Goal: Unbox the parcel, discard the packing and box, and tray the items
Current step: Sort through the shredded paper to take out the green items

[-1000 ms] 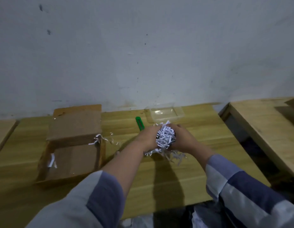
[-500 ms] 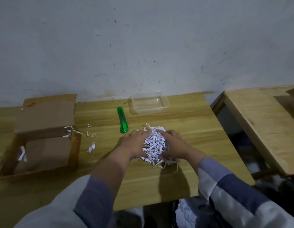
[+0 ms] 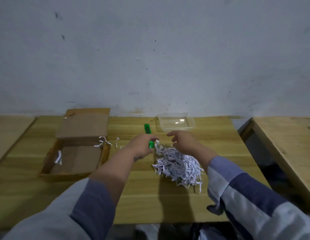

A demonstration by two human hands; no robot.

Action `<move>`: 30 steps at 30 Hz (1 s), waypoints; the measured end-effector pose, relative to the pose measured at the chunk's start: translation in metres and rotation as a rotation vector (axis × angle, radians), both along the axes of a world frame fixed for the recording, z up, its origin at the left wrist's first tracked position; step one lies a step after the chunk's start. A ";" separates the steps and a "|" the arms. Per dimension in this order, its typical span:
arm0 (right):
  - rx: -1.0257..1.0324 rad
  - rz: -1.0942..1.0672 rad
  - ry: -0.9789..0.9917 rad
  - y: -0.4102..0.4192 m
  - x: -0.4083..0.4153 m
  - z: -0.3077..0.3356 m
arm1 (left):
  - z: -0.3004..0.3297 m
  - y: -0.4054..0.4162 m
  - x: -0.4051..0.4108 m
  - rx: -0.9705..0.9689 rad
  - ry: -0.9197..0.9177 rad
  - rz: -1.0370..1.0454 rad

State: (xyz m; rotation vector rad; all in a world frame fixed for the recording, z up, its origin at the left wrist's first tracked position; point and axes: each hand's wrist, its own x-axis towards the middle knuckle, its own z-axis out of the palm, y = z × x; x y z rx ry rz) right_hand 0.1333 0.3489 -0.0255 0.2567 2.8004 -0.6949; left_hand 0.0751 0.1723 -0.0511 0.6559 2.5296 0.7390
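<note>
Both hands hover over the wooden table [image 3: 150, 201] with fingers loosely curled and spread, holding nothing. The left hand [image 3: 141, 147] hangs above the near end of the green utility knife [image 3: 148, 135], hiding its middle; whether the fingers touch it cannot be told. The right hand [image 3: 183, 142] is just beside it, fingertips apart from the left's by a small gap.

Below and nearer than the right fingers lies the heap of shredded paper [image 3: 179, 166], loose on the table, its near fringe short of the table's front edge. Bare wood runs between the heap and that edge, and to the right as far as the table's side edge, past which a gap separates a second table [image 3: 285, 144].

Just beyond the right fingertips sits the clear plastic tray [image 3: 175, 122], close to the wall. The knife's long axis runs away from the person, toward the wall, tilted slightly left.

Left of the left fingers, well apart, the open cardboard box [image 3: 76, 153] lies with a flap folded over its far half, a few paper strips [image 3: 103, 142] on its right rim and inside.
</note>
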 end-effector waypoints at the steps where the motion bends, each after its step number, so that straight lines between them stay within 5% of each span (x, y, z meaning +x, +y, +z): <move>1: 0.002 0.022 -0.001 -0.011 -0.005 0.000 | 0.000 -0.010 -0.003 0.030 0.013 0.029; 9: -0.001 0.147 0.017 -0.115 -0.040 -0.008 | 0.007 -0.106 -0.016 0.231 0.095 0.232; 16: 0.010 0.252 0.077 -0.201 -0.066 -0.016 | 0.003 -0.195 -0.029 0.104 0.166 0.271; 21: 0.060 0.294 0.203 -0.247 -0.084 -0.025 | -0.005 -0.256 -0.043 -0.162 0.305 0.259; 30: 0.135 0.377 -0.056 -0.310 -0.105 -0.068 | -0.039 -0.318 -0.050 -0.269 0.176 0.178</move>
